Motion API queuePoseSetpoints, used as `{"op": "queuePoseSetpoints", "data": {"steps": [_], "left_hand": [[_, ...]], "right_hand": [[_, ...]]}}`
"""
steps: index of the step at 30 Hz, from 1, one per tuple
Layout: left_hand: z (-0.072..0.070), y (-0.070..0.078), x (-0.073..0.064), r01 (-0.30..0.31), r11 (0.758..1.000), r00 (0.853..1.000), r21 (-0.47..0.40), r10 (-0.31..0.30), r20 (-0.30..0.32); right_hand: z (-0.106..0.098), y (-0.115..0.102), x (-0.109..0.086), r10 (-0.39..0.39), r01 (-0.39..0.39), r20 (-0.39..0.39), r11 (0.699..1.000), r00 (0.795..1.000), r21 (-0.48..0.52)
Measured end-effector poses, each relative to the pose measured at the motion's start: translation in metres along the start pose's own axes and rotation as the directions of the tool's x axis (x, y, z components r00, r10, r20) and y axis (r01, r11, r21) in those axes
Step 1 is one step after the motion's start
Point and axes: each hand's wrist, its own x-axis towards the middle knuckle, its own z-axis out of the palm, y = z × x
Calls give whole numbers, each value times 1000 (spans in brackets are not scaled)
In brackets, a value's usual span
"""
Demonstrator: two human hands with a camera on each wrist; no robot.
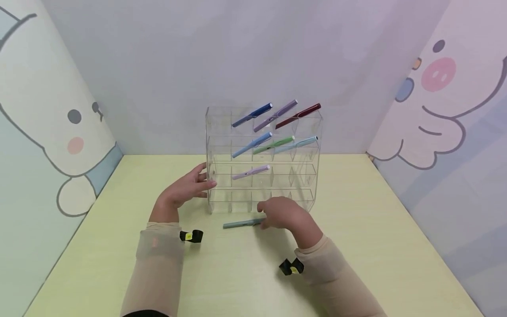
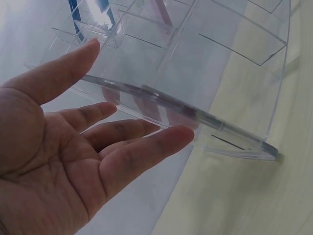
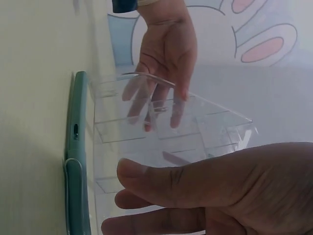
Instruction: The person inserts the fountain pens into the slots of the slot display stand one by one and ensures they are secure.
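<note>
A teal pen lies on the table in front of a clear rack. My right hand is over the pen's right end. In the right wrist view, the pen and its clip lie beside the thumb, with a gap between them. At the rack's left side is my left hand, thumb toward the front and other fingers farther back. Its fingers are spread and nearly straight along the clear side panel in the left wrist view. Neither hand's fingers close round anything.
Slanted pens sit in the rack: dark blue, purple and dark red on top. Blue, green and light blue pens fill the row below, then a lilac pen. Cartoon-printed walls surround the pale yellow table.
</note>
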Motion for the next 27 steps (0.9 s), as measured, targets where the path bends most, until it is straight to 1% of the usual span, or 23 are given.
{"op": "queuePoseSetpoints", "data": {"steps": [3, 9, 13, 19, 24, 27], "left_hand": [[0, 1, 0, 7, 1000, 1000, 6, -7, 2], [0, 1, -1, 9, 1000, 1000, 4, -9, 3], [1, 2, -2, -3, 1000, 1000, 1, 3, 8], [1, 1, -1, -7, 1000, 1000, -4, 7, 8], [1, 2, -2, -1, 1000, 1000, 3, 1, 5], [1, 2, -2, -1, 1000, 1000, 0, 1, 8]], "right_hand": [[6, -4, 4, 28, -28, -2, 997, 1000, -68], [13, -15, 9, 16, -20, -21, 978, 1000, -207], [18, -20, 11, 23, -33, -39, 964, 999, -264], [29, -19, 17, 51, -68, -68, 962, 996, -266], [30, -17, 19, 29, -47, -73, 965, 997, -260], [26, -15, 17, 17, -32, -69, 974, 997, -225]]}}
